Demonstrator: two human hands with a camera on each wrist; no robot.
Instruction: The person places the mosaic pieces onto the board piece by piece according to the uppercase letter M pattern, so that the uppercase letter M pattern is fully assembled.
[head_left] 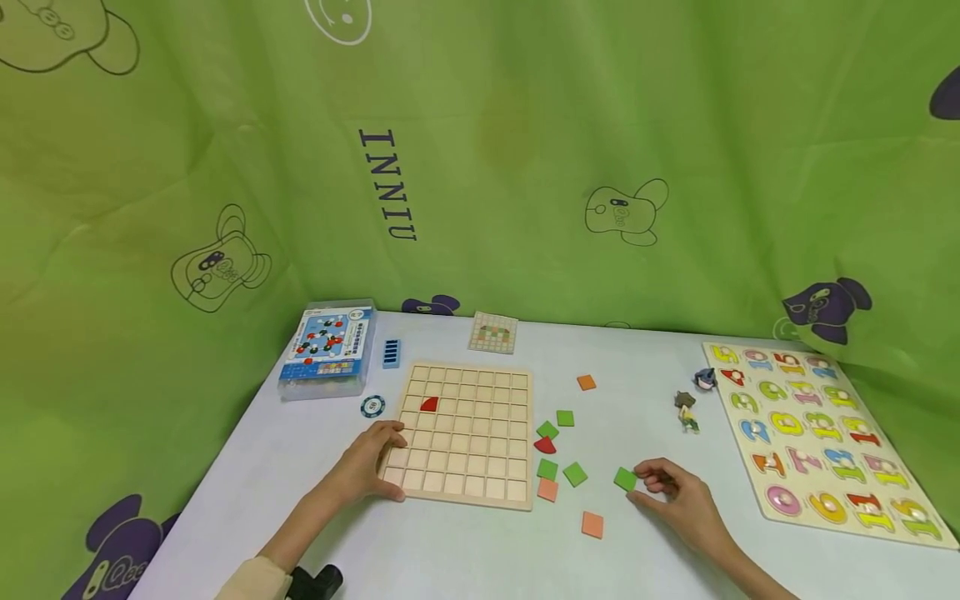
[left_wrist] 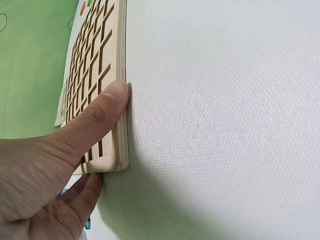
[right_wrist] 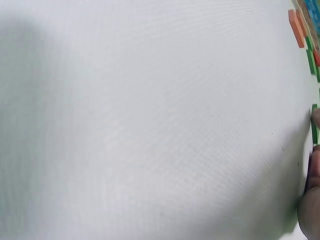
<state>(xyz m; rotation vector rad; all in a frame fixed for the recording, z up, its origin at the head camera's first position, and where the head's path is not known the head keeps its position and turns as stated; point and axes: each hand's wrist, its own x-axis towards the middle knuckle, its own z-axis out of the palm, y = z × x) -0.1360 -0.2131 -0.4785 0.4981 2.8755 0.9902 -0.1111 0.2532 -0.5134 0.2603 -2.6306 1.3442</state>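
Left hand (head_left: 367, 467) clamped on the near-left corner of the wooden board (head_left: 467, 439): thumb at near edge, fingers along left side. Board flat on the worktop (head_left: 465, 554); one red piece (head_left: 429, 404) in a cell toward its far left. Right hand (head_left: 678, 500): thumb and fingertip pinch the right corner of a green tile (head_left: 624, 480), located right of the board. Between them: loose green tiles (head_left: 575, 474), a second red piece (head_left: 545, 446), salmon tiles (head_left: 592, 525). Number puzzle (head_left: 776, 497) at far right.
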